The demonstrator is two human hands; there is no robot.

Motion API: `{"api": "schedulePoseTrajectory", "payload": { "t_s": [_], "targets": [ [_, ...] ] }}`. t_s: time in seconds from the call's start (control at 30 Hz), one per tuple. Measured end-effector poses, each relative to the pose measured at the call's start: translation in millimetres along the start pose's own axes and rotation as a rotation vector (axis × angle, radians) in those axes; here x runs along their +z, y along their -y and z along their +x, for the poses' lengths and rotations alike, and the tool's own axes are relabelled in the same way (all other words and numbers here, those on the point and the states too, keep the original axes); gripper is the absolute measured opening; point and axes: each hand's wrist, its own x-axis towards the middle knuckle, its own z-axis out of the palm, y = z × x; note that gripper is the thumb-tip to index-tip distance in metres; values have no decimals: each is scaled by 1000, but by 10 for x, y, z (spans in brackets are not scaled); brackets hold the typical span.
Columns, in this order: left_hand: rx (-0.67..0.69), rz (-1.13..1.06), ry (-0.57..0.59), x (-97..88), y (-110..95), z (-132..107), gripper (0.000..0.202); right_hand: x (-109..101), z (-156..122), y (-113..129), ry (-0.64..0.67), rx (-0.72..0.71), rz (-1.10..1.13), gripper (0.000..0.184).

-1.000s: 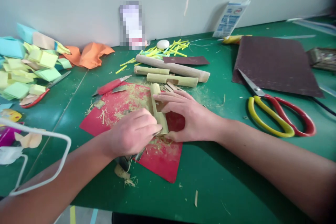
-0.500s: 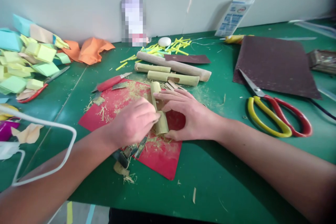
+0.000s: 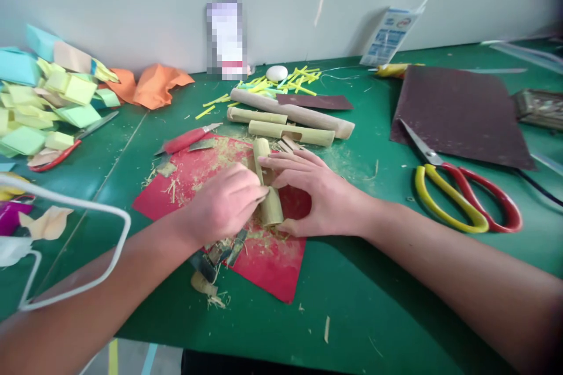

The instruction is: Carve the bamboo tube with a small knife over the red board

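Note:
A short bamboo tube [image 3: 271, 208] with a notch cut in its upper side lies over the red sheet [image 3: 281, 272]. My right hand [image 3: 314, 190] grips it from the right, fingers at the far part and thumb against the near end. At the notch, my left hand [image 3: 231, 199] is closed in a pinch; a small dark tip shows at its fingertips, but I cannot make out what it belongs to. Fine shavings cover the sheet. A red-handled knife [image 3: 182, 140] rests at the sheet's far left edge, and dark strips [image 3: 217, 255] lie below my left hand.
Behind the tube lie a notched bamboo piece [image 3: 290, 133] and a longer pale stick [image 3: 292, 110]. Scissors [image 3: 457, 187] and dark sandpaper [image 3: 461, 117] are at right. Folded paper pieces [image 3: 44, 105] heap up at left. A white wire frame [image 3: 118, 246] crosses above my left forearm.
The view has shifted very slightly. Both hands stay at the bamboo tube in nearly the same pose.

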Motion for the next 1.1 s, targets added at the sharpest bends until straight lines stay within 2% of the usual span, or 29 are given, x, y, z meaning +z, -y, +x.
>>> {"api": "schedulePoseTrajectory", "payload": {
  "t_s": [0.17,0.33,0.5,0.63,0.77,0.93,1.1],
  "targets": [
    [82,-54,54,-11,-28,-8,14,-7,5,1,16,-7,7,39],
    [-5,-32,10,-6,4,15,13,-4,17,-2,11,-6,-2,39],
    [55,-69,23,-10,-12,-1,16,0,11,-12,4,-8,24,39],
    [-14,-15,2,-1,-9,7,13,5,8,-21,-7,10,23,40],
    [56,-78,45,-3,-27,-4,13,0,11,-20,8,-3,28,41],
    [-5,-71,15,-2,-32,2,13,-8,13,-11,13,1,8,40],
    [60,-56,38,-5,-62,7,15,-3,10,-10,16,-4,25,41]
  ]
}}
